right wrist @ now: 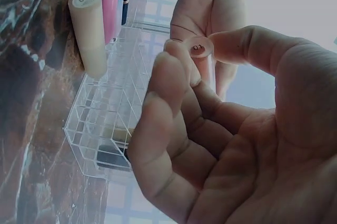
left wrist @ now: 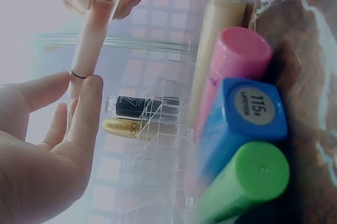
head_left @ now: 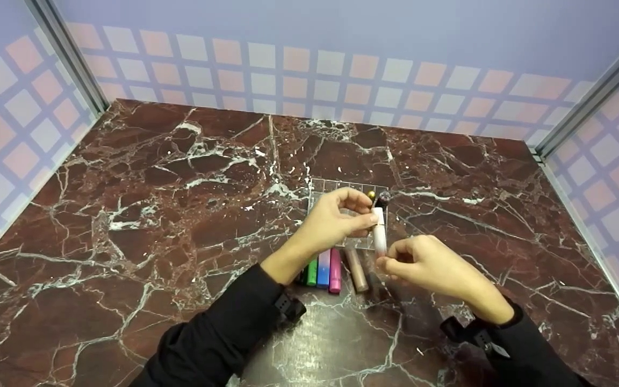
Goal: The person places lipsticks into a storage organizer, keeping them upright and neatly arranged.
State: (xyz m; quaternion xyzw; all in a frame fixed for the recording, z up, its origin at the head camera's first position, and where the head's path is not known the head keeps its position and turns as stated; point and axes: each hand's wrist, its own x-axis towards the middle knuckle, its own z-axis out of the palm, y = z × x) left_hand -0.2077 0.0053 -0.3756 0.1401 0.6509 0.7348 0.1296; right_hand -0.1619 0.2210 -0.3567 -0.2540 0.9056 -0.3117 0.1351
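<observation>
The fingers [left wrist: 87,113] of the left hand [head_left: 331,223] pinch the upper part of a slim, pale pink, glossy lip-gloss tube [head_left: 379,231], and the curled fingers [right wrist: 168,84] of the right hand [head_left: 427,263] pinch its lower end, so the tube hangs in the air between both hands, just above the near edge of a clear plastic grid organiser [head_left: 336,187]. A thin dark ring circles the tube where the left fingers meet it, seen in the left wrist view; the small mark on its round end cap is too blurred to read.

The blue, square-ended lipstick [left wrist: 239,124] lying on the table just in front of the organiser bears a round label reading "115" and "LIPSTICK". Beside it lie a green cylinder [left wrist: 247,182], a pink cylinder [left wrist: 231,71] and a beige tube [right wrist: 89,29] whose cap shows a small round sticker. Inside the organiser lie a black tube with white lettering [left wrist: 145,107] and a gold one [left wrist: 131,128]; neither text is legible.

The table [head_left: 153,215] is dark red-brown marble with white veins, polished and reflective. Walls [head_left: 309,64] patterned with pink and white squares on lavender enclose it, with metal rails at the corners. Both sleeves are black.
</observation>
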